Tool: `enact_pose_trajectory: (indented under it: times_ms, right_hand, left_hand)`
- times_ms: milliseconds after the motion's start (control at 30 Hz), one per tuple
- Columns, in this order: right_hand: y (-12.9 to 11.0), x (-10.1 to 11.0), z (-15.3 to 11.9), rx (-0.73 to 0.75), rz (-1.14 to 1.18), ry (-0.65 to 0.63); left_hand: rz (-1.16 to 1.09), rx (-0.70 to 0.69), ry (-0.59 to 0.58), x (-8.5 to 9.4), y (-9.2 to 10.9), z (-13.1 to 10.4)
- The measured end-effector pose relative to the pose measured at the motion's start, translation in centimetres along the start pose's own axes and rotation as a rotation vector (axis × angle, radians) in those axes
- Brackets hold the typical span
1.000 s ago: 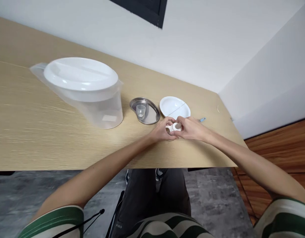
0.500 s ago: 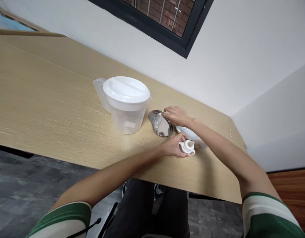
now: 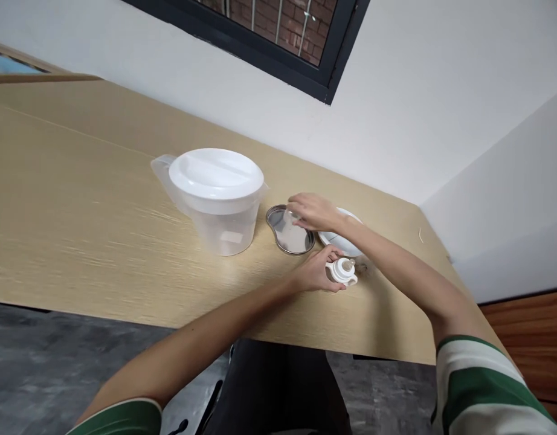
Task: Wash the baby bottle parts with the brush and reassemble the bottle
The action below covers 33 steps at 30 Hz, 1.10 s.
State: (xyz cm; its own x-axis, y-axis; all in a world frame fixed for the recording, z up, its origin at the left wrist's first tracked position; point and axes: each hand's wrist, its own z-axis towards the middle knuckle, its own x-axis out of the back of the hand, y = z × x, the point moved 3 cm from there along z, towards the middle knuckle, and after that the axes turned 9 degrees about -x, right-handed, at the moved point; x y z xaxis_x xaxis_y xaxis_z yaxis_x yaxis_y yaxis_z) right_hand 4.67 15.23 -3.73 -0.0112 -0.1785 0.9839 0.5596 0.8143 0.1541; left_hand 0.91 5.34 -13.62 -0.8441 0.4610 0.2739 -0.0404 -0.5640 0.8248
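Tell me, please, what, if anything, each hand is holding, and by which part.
The left hand holds the white bottle around its side, near one handle. The right hand is at the small clear cup; blur hides any grip.

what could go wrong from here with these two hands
The small clear plastic cup, seemingly in the fingers of the right hand, might slip and drop onto the shiny kidney-shaped metal tray below. The right forearm crosses above the shallow white dish, so a low sweep might knock its rim. Only the left hand holds the white-topped bottle with side handles and a teat, so a bump might tip it.
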Motion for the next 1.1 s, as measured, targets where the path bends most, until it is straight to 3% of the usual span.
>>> enact_pose_trajectory:
  times_ms: [100, 167, 233, 333, 500, 733, 1000, 1100]
  right_hand:
    - [0.5, 4.3, -5.6, -0.361, 0.309, 0.22]
    - [-0.4, 6.1, -10.3, -0.517, 0.511, 0.305]
    - [-2.0, 6.3, -14.5, -0.619, 0.685, 0.345]
    - [-4.3, 4.2, -18.5, -0.766, 0.781, 0.362]
    - [-5.9, 1.8, -18.5, -0.771, 0.647, 0.294]
    - [-5.2, 2.6, -18.1, -0.735, 0.665, 0.227]
    - [-5.2, 1.6, -18.2, -0.762, 0.693, 0.212]
    - [-5.1, 3.4, -19.0, -0.718, 0.584, 0.278]
  left_hand:
    - [-0.005, 0.017, 0.019, -0.2, 0.1, -0.1]
    - [-0.014, 0.041, 0.056, -0.5, 0.2, -0.2]
    - [-0.023, 0.046, 0.105, -0.7, 0.3, -0.3]
    - [-0.044, 0.016, 0.161, -1.0, 0.3, -0.3]
    - [-0.061, -0.009, 0.19, -1.2, 0.0, -0.4]
    - [-0.086, -0.019, 0.214, -1.2, 0.0, -0.5]
    - [-0.01, -0.082, 0.224, -1.2, -0.7, -0.5]
    - [0.001, -0.086, 0.204, -1.1, -0.5, -0.6]
